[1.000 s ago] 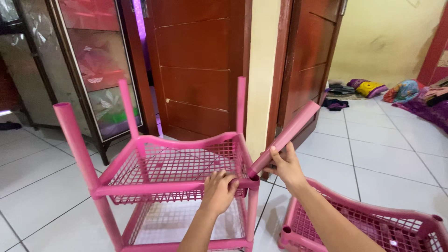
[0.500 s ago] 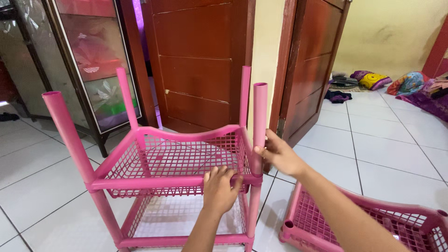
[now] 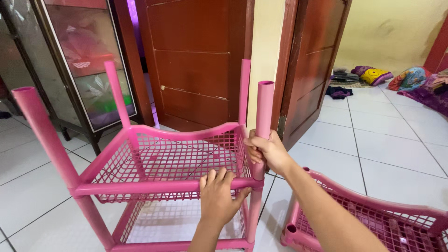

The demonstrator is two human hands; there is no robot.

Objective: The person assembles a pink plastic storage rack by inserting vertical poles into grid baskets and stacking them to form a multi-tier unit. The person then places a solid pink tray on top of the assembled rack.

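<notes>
Nearest us, our left hand (image 3: 217, 196) clamps the upper shelf's front rail (image 3: 154, 187); at one o'clock our right hand (image 3: 267, 151) grips the fourth pink pole (image 3: 264, 112), seemingly seated. Two shelves (image 3: 172, 156) stand assembled; a spare shelf (image 3: 373, 221) waits at four o'clock.

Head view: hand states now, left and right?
Left hand: closed on the pink rack's front rail.
Right hand: closed around the upright pink tube.

A person's left hand (image 3: 218, 198) is gripping the front rail of a pink plastic rack (image 3: 158, 182). Their right hand (image 3: 267, 151) is wrapping around an upright pink tube (image 3: 264, 109) at its corner. A loose pink basket shelf (image 3: 373, 221) is lying on the tiled floor (image 3: 396, 154) nearby.
</notes>
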